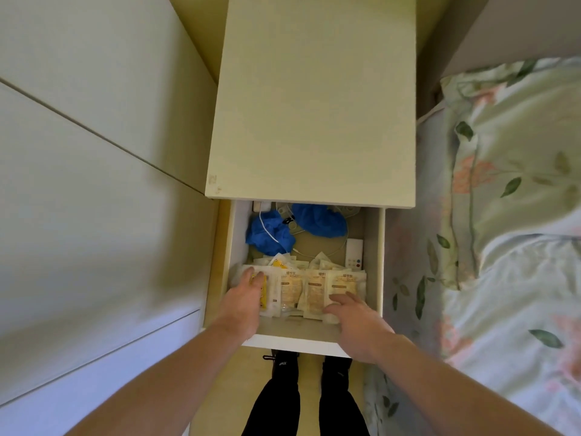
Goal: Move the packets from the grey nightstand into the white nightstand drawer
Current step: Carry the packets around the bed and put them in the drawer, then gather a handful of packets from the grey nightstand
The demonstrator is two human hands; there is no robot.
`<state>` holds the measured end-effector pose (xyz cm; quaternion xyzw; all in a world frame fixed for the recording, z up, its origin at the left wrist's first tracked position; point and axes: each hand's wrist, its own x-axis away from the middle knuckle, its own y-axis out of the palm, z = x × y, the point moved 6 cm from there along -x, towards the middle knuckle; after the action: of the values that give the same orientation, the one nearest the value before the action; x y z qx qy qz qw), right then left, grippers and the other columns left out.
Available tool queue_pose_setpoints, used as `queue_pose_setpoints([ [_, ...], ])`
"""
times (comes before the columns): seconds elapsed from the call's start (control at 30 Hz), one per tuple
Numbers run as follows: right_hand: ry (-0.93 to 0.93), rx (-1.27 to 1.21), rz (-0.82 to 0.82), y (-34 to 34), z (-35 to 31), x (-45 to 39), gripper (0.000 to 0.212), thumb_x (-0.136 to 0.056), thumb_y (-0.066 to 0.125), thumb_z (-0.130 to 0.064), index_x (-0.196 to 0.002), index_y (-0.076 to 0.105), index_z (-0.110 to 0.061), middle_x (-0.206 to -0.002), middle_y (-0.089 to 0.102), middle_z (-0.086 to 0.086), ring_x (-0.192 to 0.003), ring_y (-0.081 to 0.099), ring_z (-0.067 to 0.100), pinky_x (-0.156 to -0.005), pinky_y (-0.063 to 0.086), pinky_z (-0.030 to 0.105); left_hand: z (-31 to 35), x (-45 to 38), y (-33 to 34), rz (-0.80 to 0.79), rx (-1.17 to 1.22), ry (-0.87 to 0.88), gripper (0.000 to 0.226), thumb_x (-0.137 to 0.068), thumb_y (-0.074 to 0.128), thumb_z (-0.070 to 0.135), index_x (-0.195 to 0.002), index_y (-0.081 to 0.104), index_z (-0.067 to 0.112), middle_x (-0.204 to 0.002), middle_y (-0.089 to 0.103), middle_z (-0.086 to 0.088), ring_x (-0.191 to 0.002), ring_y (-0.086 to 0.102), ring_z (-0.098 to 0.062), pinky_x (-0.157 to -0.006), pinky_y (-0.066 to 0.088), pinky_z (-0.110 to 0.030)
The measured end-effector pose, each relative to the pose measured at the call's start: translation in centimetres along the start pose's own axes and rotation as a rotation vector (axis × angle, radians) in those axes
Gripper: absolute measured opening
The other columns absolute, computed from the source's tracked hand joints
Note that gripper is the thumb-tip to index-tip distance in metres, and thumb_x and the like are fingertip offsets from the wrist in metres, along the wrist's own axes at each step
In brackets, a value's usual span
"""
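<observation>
Packets (pixel 309 286) are laid in a row across the front of the pulled-out drawer (pixel 375 247) of the white nightstand (pixel 314 105), with more packets heaped just behind them. Farther back in the drawer are seen two crumpled blue covers (pixel 267 236), a white cable (pixel 273 237) and, against the right wall, a white remote (pixel 353 253). The left hand (pixel 246 297) and the right hand (pixel 352 316) are rested flat on the outermost packets, fingers relaxed and nothing gripped
</observation>
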<state>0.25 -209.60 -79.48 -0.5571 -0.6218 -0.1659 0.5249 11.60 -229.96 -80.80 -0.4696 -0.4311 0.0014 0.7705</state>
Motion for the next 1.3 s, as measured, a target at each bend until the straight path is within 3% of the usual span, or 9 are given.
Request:
queue_pose_setpoints([
  [0.13, 0.088, -0.26, 0.142, -1.9, -1.1, 7.7, 0.065, -0.095, 0.046, -0.004, -0.151, 0.044, -0.035, -0.166, 0.022, -0.015, -0.154, 0.019, 0.017, -0.127, 0.023, 0.039, 3.5, 6.8, -4.5, -0.011, 0.065, 0.061, 0.069, -0.087, 0.059, 0.0, -0.149, 0.041, 0.025, -0.162, 0.018, 0.007, -0.112, 0.059, -0.015, -0.083, 0.057, -0.027],
  [0.3, 0.146, -0.445, 0.347, -3.4, -3.5, 19.4, 0.051, -0.097, 0.051, -0.015, -0.144, 0.052, -0.035, -0.159, 0.036, -0.015, -0.146, 0.036, 0.013, -0.123, 0.031, 0.033, 8.7, 16.5, -12.6, -0.002, 0.184, 0.193, 0.048, -0.097, 0.057, 0.015, -0.142, 0.05, 0.031, -0.155, 0.026, 0.016, -0.129, 0.05, -0.008, -0.105, 0.046, -0.023],
  [0.4, 0.178, -0.524, 0.501, -4.2, -4.8, 26.2, 0.046, -0.099, 0.053, -0.018, -0.142, 0.053, -0.033, -0.155, 0.039, -0.016, -0.14, 0.043, 0.008, -0.115, 0.037, 0.025, 11.6, 20.6, -16.4, -0.002, 0.196, 0.339, 0.04, -0.099, 0.058, 0.021, -0.136, 0.054, 0.034, -0.149, 0.034, 0.019, -0.132, 0.047, -0.004, -0.109, 0.042, -0.022],
  [0.5, 0.237, -0.619, 0.62, -3.7, -6.5, 32.5, 0.048, -0.098, 0.053, -0.017, -0.144, 0.052, -0.031, -0.153, 0.039, -0.016, -0.13, 0.047, 0.004, -0.101, 0.035, 0.014, 14.4, 24.3, -18.6, -0.08, 0.107, 0.491, 0.037, -0.099, 0.059, 0.029, -0.135, 0.054, 0.034, -0.145, 0.038, 0.019, -0.135, 0.044, -0.006, -0.113, 0.039, -0.026],
  [0.67, 0.334, -0.746, 0.813, 0.4, -9.5, 42.4, 0.056, -0.094, 0.057, -0.016, -0.146, 0.047, -0.035, -0.154, 0.039, -0.018, -0.133, 0.049, 0.005, -0.095, 0.034, 0.012, 20.0, 31.5, -22.3, -0.121, -0.104, 0.734, 0.044, -0.1, 0.058, 0.039, -0.143, 0.048, 0.036, -0.153, 0.031, 0.02, -0.138, 0.039, -0.007, -0.114, 0.037, -0.027],
  [0.77, 0.381, -0.891, 0.939, 4.5, -10.3, 48.0, 0.055, -0.095, 0.059, -0.021, -0.145, 0.045, -0.038, -0.152, 0.04, -0.02, -0.133, 0.046, 0.003, -0.102, 0.035, 0.015, 23.9, 36.7, -23.3, -0.122, -0.186, 0.887, 0.047, -0.1, 0.057, 0.041, -0.145, 0.046, 0.035, -0.155, 0.029, 0.018, -0.143, 0.032, -0.007, -0.118, 0.032, -0.029],
  [0.97, 0.539, -1.126, 1.24, 15.8, -9.8, 59.7, 0.053, -0.097, 0.057, -0.031, -0.146, 0.041, -0.044, -0.149, 0.038, -0.024, -0.136, 0.043, 0.004, -0.11, 0.04, 0.028, 31.6, 49.9, -18.8, -0.122, -0.382, 1.229, 0.051, -0.098, 0.059, 0.042, -0.147, 0.046, 0.033, -0.156, 0.032, 0.014, -0.146, 0.027, -0.009, -0.12, 0.023, -0.026],
  [1.17, 0.705, -1.271, 1.473, 34.0, -10.7, 72.1, 0.054, -0.097, 0.062, -0.035, -0.147, 0.042, -0.043, -0.143, 0.04, -0.026, -0.132, 0.044, 0.001, -0.115, 0.039, 0.031, 34.8, 66.9, -6.4, -0.196, -0.532, 1.527, 0.054, -0.095, 0.061, 0.046, -0.146, 0.046, 0.035, -0.159, 0.03, 0.011, -0.148, 0.027, -0.012, -0.122, 0.023, -0.029],
  [1.3, 0.839, -1.306, 1.576, 46.7, -12.1, 79.9, 0.055, -0.095, 0.065, -0.037, -0.145, 0.043, -0.044, -0.14, 0.043, -0.023, -0.13, 0.047, 0.005, -0.113, 0.043, 0.035, 34.7, 79.1, 1.3, -0.235, -0.497, 1.664, 0.054, -0.094, 0.063, 0.047, -0.144, 0.047, 0.036, -0.157, 0.031, 0.013, -0.146, 0.027, -0.013, -0.122, 0.026, -0.03],
])
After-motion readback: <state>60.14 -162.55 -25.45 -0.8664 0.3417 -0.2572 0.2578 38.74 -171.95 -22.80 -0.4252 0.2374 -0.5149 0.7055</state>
